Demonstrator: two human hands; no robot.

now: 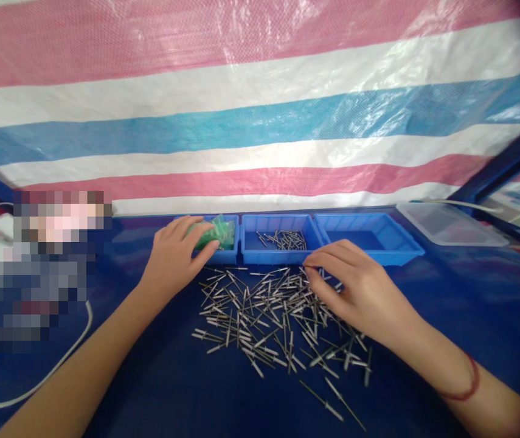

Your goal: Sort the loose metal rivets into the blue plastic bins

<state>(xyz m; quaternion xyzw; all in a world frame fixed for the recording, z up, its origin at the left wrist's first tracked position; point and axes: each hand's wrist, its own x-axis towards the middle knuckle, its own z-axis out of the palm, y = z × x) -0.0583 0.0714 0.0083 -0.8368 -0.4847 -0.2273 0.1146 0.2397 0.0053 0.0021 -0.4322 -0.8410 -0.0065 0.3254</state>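
Note:
Many loose blind rivets point(260, 310), silver with thin stems, lie scattered across the blue table. My left hand point(175, 252) is over the left blue bin, its fingers apart on or just above small green plastic packets point(221, 234). Thumb and index finger of my right hand point(355, 283) pinch together at the back right of the rivet pile, by the front wall of the middle blue bin point(273, 256). Whatever is between those fingertips is too small to make out. More rivets point(289, 239) lie inside the middle bin.
Right of the middle bin stands another blue bin point(369, 234), with a clear plastic lid point(451, 225) beside it. A white cable point(59, 368) curves over the table at left, near a pixelated area. A striped tarp point(260, 128) hangs behind.

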